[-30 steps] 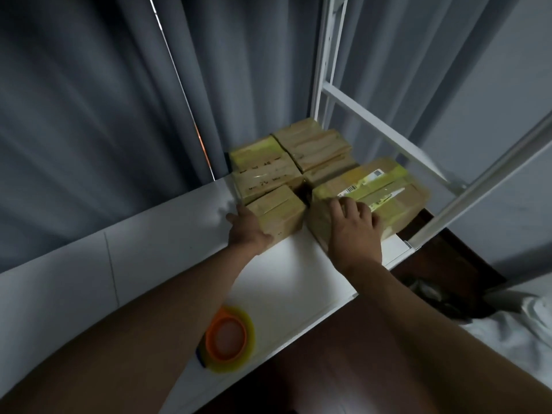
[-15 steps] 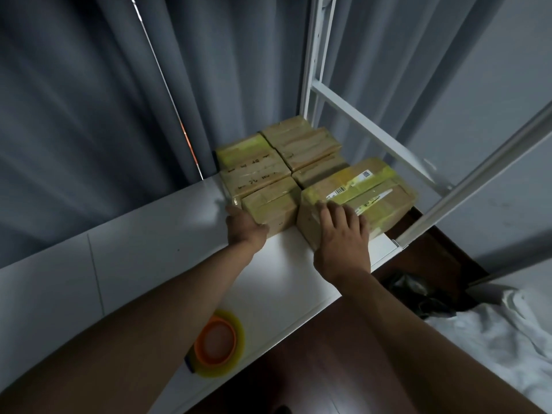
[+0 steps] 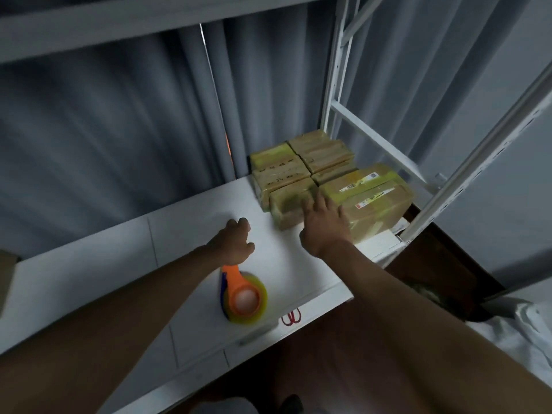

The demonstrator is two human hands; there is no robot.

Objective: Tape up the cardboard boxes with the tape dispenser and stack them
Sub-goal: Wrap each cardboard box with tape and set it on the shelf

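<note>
Several taped cardboard boxes sit packed together at the back right of the white shelf (image 3: 179, 234). The largest box (image 3: 370, 201) carries white labels, and a small box (image 3: 291, 201) stands just left of it. My right hand (image 3: 325, 228) reaches forward with straight fingers that touch the front where these two boxes meet. My left hand (image 3: 236, 243) hovers over the shelf, apart from the boxes, with loosely curled fingers and nothing in it. The orange tape dispenser (image 3: 243, 297) with its yellowish roll lies on the shelf just below my left wrist.
White metal rack posts (image 3: 331, 85) and a diagonal brace (image 3: 478, 162) frame the boxes on the right. A grey curtain hangs behind. Another shelf board runs overhead. Something red (image 3: 291, 318) lies at the shelf's front edge. White cloth (image 3: 522, 339) lies on the dark floor at right.
My left hand has let go of the small box and drawn back toward the dispenser. My right hand has slid off the big box's top to its front left corner. The view has tilted up.
</note>
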